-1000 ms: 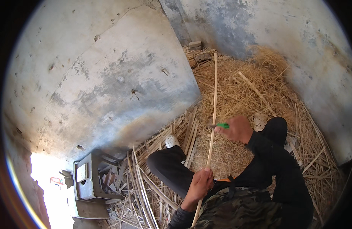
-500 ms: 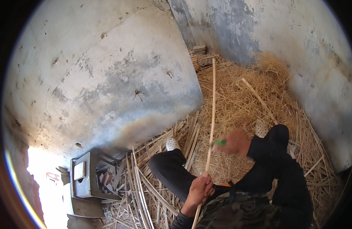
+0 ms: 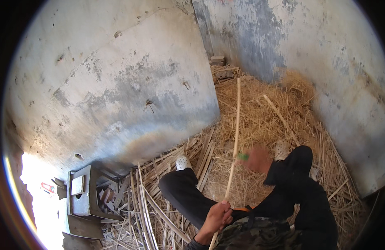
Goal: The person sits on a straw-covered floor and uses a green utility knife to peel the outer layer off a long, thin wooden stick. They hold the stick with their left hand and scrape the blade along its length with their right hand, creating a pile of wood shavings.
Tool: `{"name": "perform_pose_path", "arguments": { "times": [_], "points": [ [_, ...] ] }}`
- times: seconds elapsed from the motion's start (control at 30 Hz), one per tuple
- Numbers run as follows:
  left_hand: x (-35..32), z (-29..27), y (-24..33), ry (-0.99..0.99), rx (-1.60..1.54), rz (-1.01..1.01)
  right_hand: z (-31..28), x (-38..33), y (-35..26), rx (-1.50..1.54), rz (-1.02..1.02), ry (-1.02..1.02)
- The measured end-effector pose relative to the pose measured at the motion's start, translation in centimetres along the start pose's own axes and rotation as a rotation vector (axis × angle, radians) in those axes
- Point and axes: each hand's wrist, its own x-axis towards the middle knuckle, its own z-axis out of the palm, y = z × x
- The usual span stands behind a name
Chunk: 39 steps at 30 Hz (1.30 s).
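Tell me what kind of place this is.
Probably a rough shed or barn corner: bare, stained plaster walls, a floor covered in straw, and split cane strips piled around.

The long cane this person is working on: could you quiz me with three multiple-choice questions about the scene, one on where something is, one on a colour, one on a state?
1. Where does the left hand hold the long cane?
A. at its near end
B. at its far tip
C. not at all

2. What colour is the small tool at the right hand?
A. red
B. green
C. black

3. How does the right hand look?
A. sharp
B. blurred
C. out of view

Answers: 1 A, the fingers wrap the cane close to the person's lap. 2 B, a green bit shows against the cane. 3 B, its outline is smeared while the straw around it is sharp.
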Motion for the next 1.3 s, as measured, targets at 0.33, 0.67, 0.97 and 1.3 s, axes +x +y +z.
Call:
{"name": "perform_pose_path", "arguments": {
  "times": [0.33, 0.67, 0.97, 1.3],
  "points": [
    [-2.5, 0.1, -0.3, -0.041, -0.025, -0.021, -2.2, 7.6, 7.8, -0.15, 0.077, 0.124],
    [-5.6, -2.1, -3.9, -0.019, 0.138, 0.05, -8.6, 11.6, 16.6, -0.353, 0.142, 0.309],
    [-4.9, -5.9, -6.6, 0.031, -0.262, -0.138, -11.9, 13.0, 20.9, -0.527, 0.271, 0.237],
    [-7.7, -4.5, -4.6, 0.133, 0.237, 0.04, -11.7, -0.5, 34.6, -0.332, 1.158, 0.494]
  ]
}}
